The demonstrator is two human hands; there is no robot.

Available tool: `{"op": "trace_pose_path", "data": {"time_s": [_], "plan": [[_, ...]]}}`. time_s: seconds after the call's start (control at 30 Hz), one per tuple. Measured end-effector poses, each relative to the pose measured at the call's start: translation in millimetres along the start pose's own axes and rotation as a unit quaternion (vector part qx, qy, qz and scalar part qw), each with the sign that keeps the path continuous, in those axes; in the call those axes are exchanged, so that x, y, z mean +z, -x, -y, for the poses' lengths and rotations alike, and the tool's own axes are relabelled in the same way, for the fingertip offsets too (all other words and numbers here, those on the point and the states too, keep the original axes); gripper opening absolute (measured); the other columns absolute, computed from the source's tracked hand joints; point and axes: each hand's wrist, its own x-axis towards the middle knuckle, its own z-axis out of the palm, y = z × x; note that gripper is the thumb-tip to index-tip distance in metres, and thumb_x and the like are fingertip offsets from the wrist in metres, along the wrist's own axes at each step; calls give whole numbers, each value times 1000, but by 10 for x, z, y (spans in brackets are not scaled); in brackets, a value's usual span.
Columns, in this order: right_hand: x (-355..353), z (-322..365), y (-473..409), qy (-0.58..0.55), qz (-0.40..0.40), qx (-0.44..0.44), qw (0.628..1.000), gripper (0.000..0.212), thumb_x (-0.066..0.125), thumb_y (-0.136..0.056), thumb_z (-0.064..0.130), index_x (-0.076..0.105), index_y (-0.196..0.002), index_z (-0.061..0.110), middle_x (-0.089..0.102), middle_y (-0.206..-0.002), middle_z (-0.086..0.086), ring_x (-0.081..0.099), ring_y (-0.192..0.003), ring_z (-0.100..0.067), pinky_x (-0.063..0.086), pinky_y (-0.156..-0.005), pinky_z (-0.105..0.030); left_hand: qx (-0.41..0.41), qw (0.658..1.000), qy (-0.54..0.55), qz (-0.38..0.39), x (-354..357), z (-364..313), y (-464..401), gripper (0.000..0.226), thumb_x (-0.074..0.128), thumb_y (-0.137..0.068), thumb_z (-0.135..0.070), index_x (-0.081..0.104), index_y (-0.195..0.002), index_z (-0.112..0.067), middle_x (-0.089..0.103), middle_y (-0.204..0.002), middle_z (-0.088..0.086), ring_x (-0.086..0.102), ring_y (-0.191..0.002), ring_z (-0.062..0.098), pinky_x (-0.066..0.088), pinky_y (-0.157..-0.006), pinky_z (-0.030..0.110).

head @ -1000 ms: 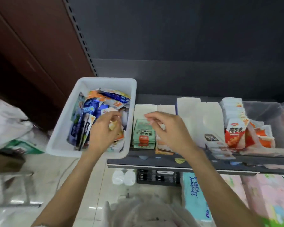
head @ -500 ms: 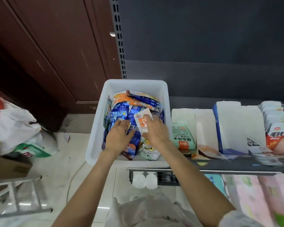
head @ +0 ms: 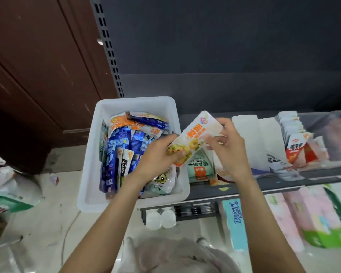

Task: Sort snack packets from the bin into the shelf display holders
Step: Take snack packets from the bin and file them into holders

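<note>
Head cam: both hands on one orange-and-white snack packet [head: 195, 137] held over the white bin's [head: 90, 168] right rim, left hand [head: 159, 154] gripping its lower end, right hand [head: 227, 146] pinching the upper part, beside two white display holders [head: 252, 134] on the shelf [head: 283, 184], bin crammed with too many packets to count.

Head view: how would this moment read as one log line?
stage: packet lifted from bin | left hand: holds orange-white packet lower end | right hand: holds upper end | white bin: many packets left
</note>
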Motion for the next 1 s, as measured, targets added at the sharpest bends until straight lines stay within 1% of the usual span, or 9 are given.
{"op": "trace_pose_path", "data": {"time_s": [0.1,0.17,0.33,0.4,0.53,0.63,0.8,0.9,1.0], "plan": [[-507,-87,91,26,-28,-59,998,15,57,-92,8,52,-95,21,64,-85,19,66,-77,-7,58,-68,-28,104,990,-91,-10,308,-230,-217,22,61,-90,-24,62,-109,-13,67,-98,1,62,-90,18,42,-70,24],[-764,-160,170,56,-66,-92,992,10,53,-95,10,53,-99,20,63,-86,24,65,-79,-6,56,-69,-22,163,979,-123,9,568,-336,-362,24,52,-95,-15,61,-116,-7,63,-113,5,57,-102,19,38,-80,22],[-1083,-533,260,128,-96,-69,985,14,48,-97,22,56,-106,31,66,-91,18,66,-80,-7,58,-72,-30,171,973,-157,17,1037,-359,-552,25,56,-93,-17,63,-116,-11,62,-106,4,59,-95,21,45,-79,31],[-1100,-697,266,196,-77,-63,976,16,49,-98,19,59,-110,23,66,-86,5,66,-75,-16,53,-68,-28,157,968,-196,12,1138,-292,-530,23,57,-92,-24,61,-114,-18,68,-102,-2,63,-92,19,44,-82,29],[-1020,-867,288,331,-32,-105,937,18,52,-96,14,63,-108,21,68,-79,-2,62,-68,-24,40,-54,-27,168,942,-291,19,1266,-145,-458,12,57,-91,-29,57,-100,-20,68,-101,-4,60,-100,16,20,-113,35],[-986,-941,272,345,45,-124,929,28,56,-89,3,68,-109,20,72,-95,-4,66,-80,-24,54,-69,-38,160,928,-333,46,1232,-46,-448,15,58,-90,-31,66,-99,-23,63,-114,-5,50,-117,16,12,-114,38],[-1027,-945,243,388,164,-141,896,27,58,-89,9,71,-109,21,72,-99,0,66,-80,-20,51,-80,-39,183,924,-319,102,1172,54,-345,21,53,-94,-31,67,-108,-26,55,-132,-11,29,-138,10,-6,-115,40],[-1036,-855,251,388,219,-86,891,30,52,-93,14,66,-117,24,69,-112,2,63,-97,-19,45,-90,-33,191,933,-289,98,1138,101,-290,20,56,-93,-26,68,-109,-27,59,-127,-10,33,-136,10,-4,-114,35],[-1090,-713,261,362,243,-46,899,31,52,-93,17,64,-120,25,67,-115,5,61,-101,-15,45,-92,-29,197,946,-248,68,1052,134,-221,20,57,-90,-25,70,-105,-24,66,-113,-8,50,-120,14,27,-112,40]]}}
